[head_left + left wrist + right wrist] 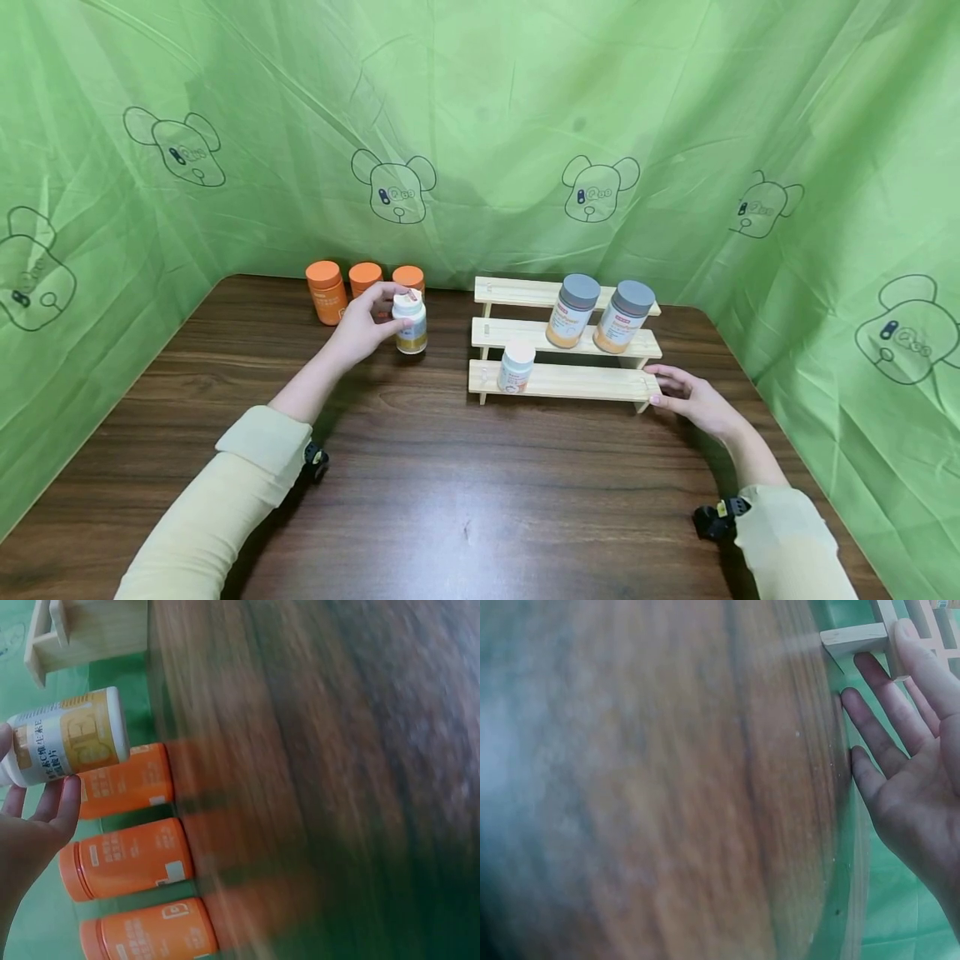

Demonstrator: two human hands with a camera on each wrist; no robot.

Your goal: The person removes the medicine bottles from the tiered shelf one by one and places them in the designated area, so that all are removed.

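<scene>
My left hand (pixel 363 327) holds a small white pill bottle (pixel 410 332) by its upper part, with the cap end up. In the left wrist view, the bottle's yellow and pale label (pixel 71 739) faces the camera. Just behind it stand three orange jars (pixel 327 297) in a row. With thumb and fingers on either side, my right hand (pixel 697 403) grips the right end of the lowest step of a wooden three-step rack (pixel 577 382). The right wrist view has the thumb on the wood and the other fingers spread below.
Two grey-capped jars (pixel 573 312) stand toward the right of the rack's middle step. A white-capped small bottle (pixel 517 368) is at the left of its lowest step. Green cloth (pixel 495 100) hangs behind and beside the dark wooden table (pixel 465 492).
</scene>
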